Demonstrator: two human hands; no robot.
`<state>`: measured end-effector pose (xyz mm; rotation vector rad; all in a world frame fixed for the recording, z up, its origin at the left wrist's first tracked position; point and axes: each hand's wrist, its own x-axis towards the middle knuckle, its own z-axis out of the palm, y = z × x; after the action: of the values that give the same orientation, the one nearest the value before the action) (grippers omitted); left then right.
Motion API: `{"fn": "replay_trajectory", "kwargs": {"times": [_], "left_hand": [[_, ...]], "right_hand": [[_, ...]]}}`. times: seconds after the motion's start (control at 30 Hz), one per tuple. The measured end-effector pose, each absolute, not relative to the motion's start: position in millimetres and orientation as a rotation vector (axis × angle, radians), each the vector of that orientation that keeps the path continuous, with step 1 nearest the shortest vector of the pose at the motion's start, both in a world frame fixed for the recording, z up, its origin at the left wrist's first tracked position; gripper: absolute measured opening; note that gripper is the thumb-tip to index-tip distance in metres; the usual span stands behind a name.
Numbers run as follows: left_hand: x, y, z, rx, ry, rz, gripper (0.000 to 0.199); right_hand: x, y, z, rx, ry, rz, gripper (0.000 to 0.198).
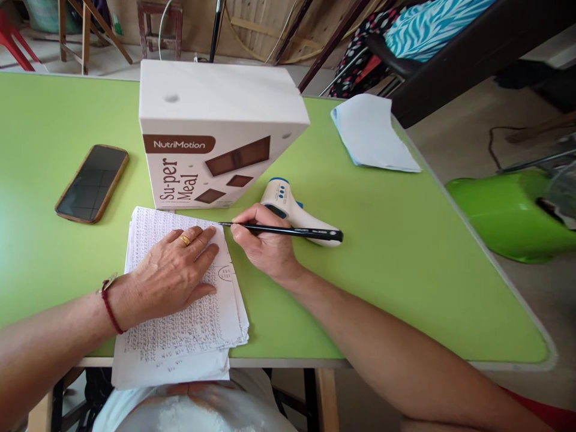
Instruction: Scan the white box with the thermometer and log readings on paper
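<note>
My left hand [177, 273] lies flat across a stack of paper sheets [180, 336] covered in rows of small handwriting. Its fingers are stretched out, with a ring on one and a red cord bracelet at the wrist. In my right hand [267, 246] is a slim black pen [288, 230], held in a closed grip. The pen's tip meets the sheets' upper right edge. Just behind that hand lies a white infrared thermometer [281, 198] with blue buttons, partly hidden by the hand and pen.
A white NutriMotion box [220, 96] stands upright behind the sheets. To the left is a phone [92, 183] in a brown case. Folded papers [371, 135] lie at the far right of the green table [382, 288]. A green bin [508, 216] stands beyond its right edge.
</note>
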<state>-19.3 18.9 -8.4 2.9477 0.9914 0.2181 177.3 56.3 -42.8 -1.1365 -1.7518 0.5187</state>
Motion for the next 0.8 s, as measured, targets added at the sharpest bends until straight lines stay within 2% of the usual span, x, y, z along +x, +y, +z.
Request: {"fn": "replay_trajectory", "kwargs": {"times": [0.6, 0.8], "left_hand": [[-20.9, 19.1, -7.8, 2.953, 0.993, 0.205, 0.049], [-21.4, 18.5, -10.6, 2.943, 0.984, 0.241, 0.051]], "right_hand": [[178.2, 56.0, -42.8, -1.1, -1.785, 0.476, 0.013], [183.9, 51.6, -34.3, -1.12, -1.83, 0.292, 0.01]]}}
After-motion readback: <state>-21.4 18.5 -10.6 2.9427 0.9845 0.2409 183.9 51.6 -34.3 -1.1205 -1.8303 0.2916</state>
